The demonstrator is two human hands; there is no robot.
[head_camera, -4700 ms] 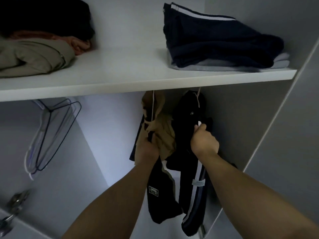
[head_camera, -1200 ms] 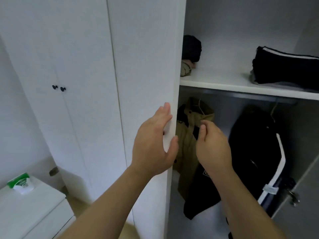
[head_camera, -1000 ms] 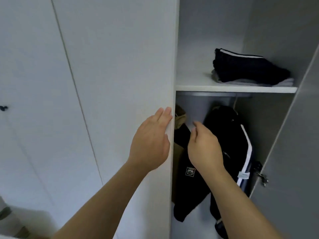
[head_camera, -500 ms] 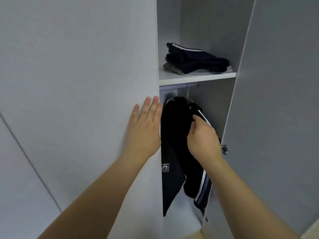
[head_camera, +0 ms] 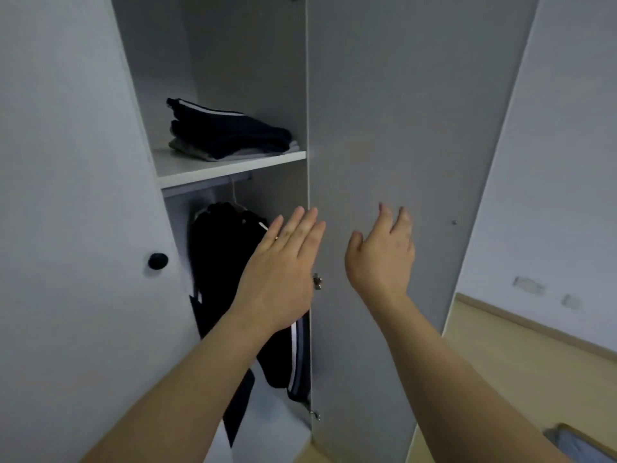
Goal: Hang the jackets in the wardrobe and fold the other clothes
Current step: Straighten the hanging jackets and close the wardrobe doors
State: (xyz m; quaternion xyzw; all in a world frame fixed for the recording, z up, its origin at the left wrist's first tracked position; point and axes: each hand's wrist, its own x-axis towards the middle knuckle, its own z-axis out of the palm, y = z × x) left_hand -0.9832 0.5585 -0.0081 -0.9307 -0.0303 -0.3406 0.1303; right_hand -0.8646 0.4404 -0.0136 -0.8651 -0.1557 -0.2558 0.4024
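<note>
From the head view, the white shelf [head_camera: 230,165] inside the open wardrobe serves as the reference for everything else. On top of it, towards its right end, lies a stack of folded clothes [head_camera: 230,135]: a dark garment with a white stripe on top of a pale grey piece. Directly below the shelf runs a rail [head_camera: 207,185], and from it a thin hanger [head_camera: 233,197] carries a dark jacket [head_camera: 220,255] with a white-striped sleeve, which hangs straight down inside the compartment. Left of the shelf stands the left door [head_camera: 66,228], with a round black knob [head_camera: 158,261] lower than the shelf. Right of the shelf stands the right door [head_camera: 400,128], its grey inner face turned to the camera. The left hand [head_camera: 283,275] is raised below the shelf, in front of the jacket, flat and holding nothing, its fingers straight and together with their tips at the right door's edge. The right hand [head_camera: 380,255] is lower than the shelf and to its right, in front of the right door's inner face, fingers spread, loosely bent and empty; whether it touches the door cannot be told. Far below and right of the shelf a strip of wooden floor [head_camera: 500,362] shows.
</note>
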